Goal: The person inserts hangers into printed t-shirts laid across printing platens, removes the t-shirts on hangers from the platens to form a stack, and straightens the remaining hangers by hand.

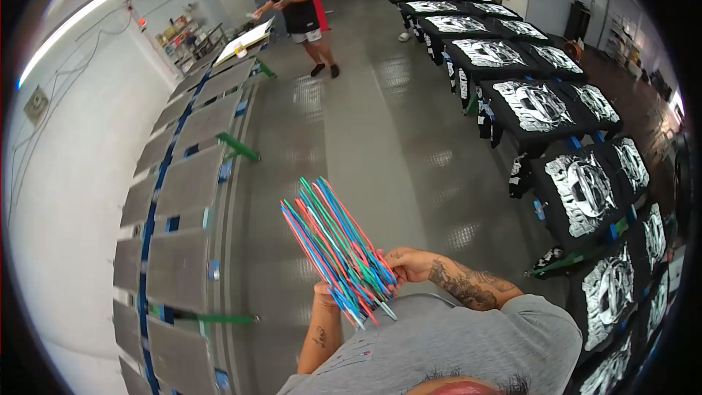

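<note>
In front of my chest is a thick bundle of thin red, blue, green and white rods that look like plastic clothes hangers, slanting up and to the left. My left hand grips the lower left side of the bundle; most of its fingers are hidden behind it. At the lower right side, my right hand has its fingers closed on the hangers' edge.
On the left runs a long row of bare grey printing boards with green arms. To the right, black shirts with white prints lie on similar boards. A grey floor aisle separates them. Two people stand farther off.
</note>
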Available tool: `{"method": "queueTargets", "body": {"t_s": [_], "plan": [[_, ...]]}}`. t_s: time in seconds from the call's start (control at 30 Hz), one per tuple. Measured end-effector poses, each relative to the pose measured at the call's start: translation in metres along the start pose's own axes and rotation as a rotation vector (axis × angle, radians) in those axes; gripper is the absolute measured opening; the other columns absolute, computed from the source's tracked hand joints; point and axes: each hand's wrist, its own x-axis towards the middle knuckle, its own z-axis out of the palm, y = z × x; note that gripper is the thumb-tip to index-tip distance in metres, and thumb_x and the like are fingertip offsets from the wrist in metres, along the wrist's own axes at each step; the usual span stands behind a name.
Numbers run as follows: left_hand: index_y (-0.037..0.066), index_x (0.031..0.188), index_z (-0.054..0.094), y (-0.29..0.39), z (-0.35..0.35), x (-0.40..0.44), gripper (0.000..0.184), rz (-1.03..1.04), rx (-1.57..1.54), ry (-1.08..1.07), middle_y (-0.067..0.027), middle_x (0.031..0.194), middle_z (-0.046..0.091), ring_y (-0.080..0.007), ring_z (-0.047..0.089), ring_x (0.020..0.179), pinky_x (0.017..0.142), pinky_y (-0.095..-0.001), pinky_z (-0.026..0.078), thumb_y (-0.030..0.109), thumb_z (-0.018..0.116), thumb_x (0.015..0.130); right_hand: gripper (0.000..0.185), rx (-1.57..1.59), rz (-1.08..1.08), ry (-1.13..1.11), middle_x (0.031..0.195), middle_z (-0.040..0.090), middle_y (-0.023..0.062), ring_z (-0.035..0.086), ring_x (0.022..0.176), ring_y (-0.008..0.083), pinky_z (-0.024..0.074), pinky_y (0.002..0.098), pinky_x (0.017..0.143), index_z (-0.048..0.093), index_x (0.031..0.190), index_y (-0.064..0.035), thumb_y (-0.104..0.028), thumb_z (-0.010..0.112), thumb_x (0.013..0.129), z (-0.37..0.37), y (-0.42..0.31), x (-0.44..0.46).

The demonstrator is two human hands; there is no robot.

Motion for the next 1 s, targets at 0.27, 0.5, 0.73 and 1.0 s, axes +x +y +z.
{"method": "queueTargets", "body": {"t_s": [0.27, 0.5, 0.73, 1.0], "plan": [[-0.001, 0.143, 0.037, 0.148, -0.093, 0.205, 0.112, -0.217, -0.049, -0.143, -0.0297, 0.142, 0.040, -0.0445, 0.048, 0.126, 0.102, -0.0571, 0.043, 0.038, 0.080, 0.048, 0.019, 0.180, -0.194, 0.220, 0.075, 0.067, 0.0034, 0.066, 0.064, 0.0132, 0.0548, 0.0273, 0.056, 0.062, 0.100, -0.0044, -0.021, 0.054, 0.097, -0.054, -0.164, 0.094], [-0.005, 0.144, 0.031, 0.211, -0.124, 0.334, 0.098, -0.347, -0.001, -0.142, -0.0280, 0.141, 0.041, -0.0429, 0.055, 0.117, 0.093, -0.0529, 0.052, 0.050, 0.068, 0.072, 0.028, 0.314, -0.213, 0.327, 0.066, 0.063, 0.0015, 0.065, 0.061, 0.0141, 0.0494, 0.0279, 0.055, 0.061, 0.083, -0.0086, -0.033, 0.056, 0.096, -0.118, -0.259, 0.158], [0.000, 0.146, 0.031, 0.276, -0.177, 0.464, 0.086, -0.259, 0.022, 0.040, -0.0308, 0.140, 0.040, -0.0448, 0.053, 0.118, 0.093, -0.0560, 0.051, 0.051, 0.053, 0.080, 0.041, 0.063, -0.096, 0.390, 0.066, 0.062, 0.0030, 0.061, 0.064, 0.0132, 0.0491, 0.0282, 0.057, 0.062, 0.080, -0.0087, -0.047, 0.056, 0.095, -0.231, -0.383, 0.235], [-0.001, 0.145, 0.032, 0.347, -0.269, 0.624, 0.088, -0.215, 0.072, 0.197, -0.0292, 0.137, 0.043, -0.0428, 0.055, 0.116, 0.090, -0.0539, 0.052, 0.048, 0.057, 0.076, 0.056, -0.344, -0.100, 0.443, 0.067, 0.062, 0.0073, 0.062, 0.062, 0.0168, 0.0493, 0.0300, 0.054, 0.065, 0.084, -0.0037, -0.058, 0.054, 0.092, -0.335, -0.564, 0.304]]}}
